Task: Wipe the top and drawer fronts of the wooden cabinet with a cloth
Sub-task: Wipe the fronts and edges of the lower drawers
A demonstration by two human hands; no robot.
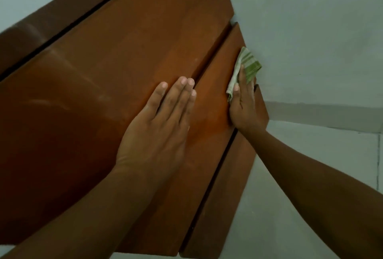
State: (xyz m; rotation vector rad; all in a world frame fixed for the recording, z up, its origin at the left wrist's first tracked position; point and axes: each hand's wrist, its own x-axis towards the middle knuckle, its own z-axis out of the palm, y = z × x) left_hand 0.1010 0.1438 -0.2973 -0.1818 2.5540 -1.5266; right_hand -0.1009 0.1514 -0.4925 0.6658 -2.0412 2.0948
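Note:
The wooden cabinet [107, 97] fills the left and middle of the head view, seen from above at a slant, reddish brown with faint dusty streaks on its top. Below the top's front edge, a drawer front [215, 101] and a second one [219, 202] run down to the right. My left hand [159, 126] lies flat on the top near the front edge, fingers straight. My right hand [244, 105] holds a green and white striped cloth [246, 66] against the far end of the upper drawer front, thumb pinching the cloth.
A pale wall [310, 30] stands right behind the cabinet's far end. A pale skirting strip [331, 115] and light floor tiles [310, 227] lie to the right. A dark gap [87, 18] runs along the back of the top.

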